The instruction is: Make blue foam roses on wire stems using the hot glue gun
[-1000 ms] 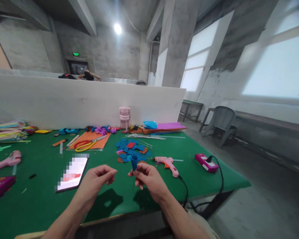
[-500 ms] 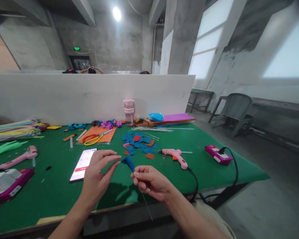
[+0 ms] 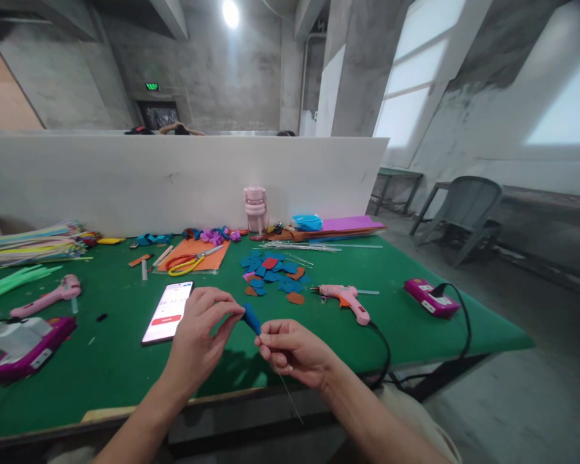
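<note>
A small blue flower bud [image 3: 252,319], rolled from felt-like pieces on a thin wire stem [image 3: 288,394], is between my hands above the table's front edge. My right hand [image 3: 290,348] pinches its base where the wire begins, and the wire hangs below that hand. My left hand [image 3: 207,325] has its thumb and fingertips closed on the bud's upper edge. Beyond the hands lies a loose pile of blue petal pieces [image 3: 270,274], with a few brown, red and pink ones among them.
A pink glue gun [image 3: 343,296] lies to the right, its cord running off the front edge. Left of my hands are a phone [image 3: 162,316] and another pink glue gun [image 3: 48,299]. Pliers-like scissors [image 3: 188,263], wires [image 3: 299,246] and a pink bottle [image 3: 256,212] stand farther back.
My left hand's fingertips have moved right and closed on the bud's upper edge, where they were apart from it before. My right hand keeps its pinch. The view has shifted slightly.
</note>
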Motion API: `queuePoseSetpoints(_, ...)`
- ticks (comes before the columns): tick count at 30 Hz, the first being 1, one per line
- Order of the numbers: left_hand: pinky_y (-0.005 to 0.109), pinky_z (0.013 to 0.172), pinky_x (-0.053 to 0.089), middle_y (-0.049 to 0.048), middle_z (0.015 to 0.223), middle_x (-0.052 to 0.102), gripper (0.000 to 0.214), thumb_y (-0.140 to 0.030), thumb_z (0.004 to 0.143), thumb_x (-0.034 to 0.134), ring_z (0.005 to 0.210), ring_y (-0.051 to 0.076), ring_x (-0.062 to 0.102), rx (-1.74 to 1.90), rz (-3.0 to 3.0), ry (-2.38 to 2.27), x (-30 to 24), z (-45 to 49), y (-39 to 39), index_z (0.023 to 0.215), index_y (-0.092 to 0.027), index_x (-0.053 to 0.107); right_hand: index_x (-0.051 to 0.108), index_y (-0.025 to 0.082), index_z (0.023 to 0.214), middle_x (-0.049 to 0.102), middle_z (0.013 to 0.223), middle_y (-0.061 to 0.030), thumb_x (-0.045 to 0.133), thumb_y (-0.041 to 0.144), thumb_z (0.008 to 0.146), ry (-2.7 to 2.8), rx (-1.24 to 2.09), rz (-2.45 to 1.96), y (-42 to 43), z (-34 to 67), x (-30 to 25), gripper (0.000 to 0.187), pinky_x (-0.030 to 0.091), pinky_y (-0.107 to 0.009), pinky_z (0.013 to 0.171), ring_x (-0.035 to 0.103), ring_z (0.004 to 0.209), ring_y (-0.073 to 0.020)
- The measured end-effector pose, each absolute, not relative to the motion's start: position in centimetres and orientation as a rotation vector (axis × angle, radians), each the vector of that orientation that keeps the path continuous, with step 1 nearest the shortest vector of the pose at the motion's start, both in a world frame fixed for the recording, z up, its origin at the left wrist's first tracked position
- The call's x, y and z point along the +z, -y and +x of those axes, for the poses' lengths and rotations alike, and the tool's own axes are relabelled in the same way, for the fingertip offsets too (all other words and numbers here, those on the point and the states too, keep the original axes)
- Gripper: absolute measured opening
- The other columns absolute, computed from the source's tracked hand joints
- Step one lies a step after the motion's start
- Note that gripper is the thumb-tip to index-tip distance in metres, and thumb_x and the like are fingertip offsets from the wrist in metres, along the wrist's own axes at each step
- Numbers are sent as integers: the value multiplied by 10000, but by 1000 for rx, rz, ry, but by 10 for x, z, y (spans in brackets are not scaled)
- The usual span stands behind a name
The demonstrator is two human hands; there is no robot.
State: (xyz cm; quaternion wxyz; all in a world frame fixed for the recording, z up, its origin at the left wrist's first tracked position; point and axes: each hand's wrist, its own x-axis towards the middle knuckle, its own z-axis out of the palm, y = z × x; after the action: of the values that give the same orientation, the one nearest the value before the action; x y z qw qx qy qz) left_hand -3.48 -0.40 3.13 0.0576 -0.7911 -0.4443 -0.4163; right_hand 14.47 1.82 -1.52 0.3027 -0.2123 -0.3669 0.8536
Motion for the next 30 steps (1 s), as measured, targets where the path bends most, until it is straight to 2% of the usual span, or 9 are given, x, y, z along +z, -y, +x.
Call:
queuePoseSetpoints(9,338,777,425,43,862,605,99,-195,806,531,878,197,520,-1320,-2437,1416,29,-34,5,835,-223,621,588,102,720,577,551,23,710,209,669,974,2242,-562,-18,146,-15,171,197,-136,322,354,358,-3)
queuePoseSetpoints(13,341,790,417,41,852,606,65,-223,783,552,886,208,524,-1294,-2448,1492,31,-33,5,800,-216,614,584,104,719,581,541,23,708,256,673,1063,2151,-634,-18,147,-14,201,231,-131,309,358,342,-6)
queuePoseSetpoints(19,341,807,406,54,906,585,121,-185,797,521,917,206,505,-1193,-2557,1480,29,-35,5,892,-208,591,546,127,701,609,561,16,690,311,676,1238,1969,-757,-19,151,-14,236,286,-124,300,381,329,-12)
queuePoseSetpoints(30,339,770,414,40,845,594,38,-223,788,555,870,198,512,-1207,-2561,1448,29,-31,5,803,-199,581,537,134,701,618,560,11,677,333,678,1303,1948,-772,-18,152,-16,244,308,-113,301,390,333,-13)
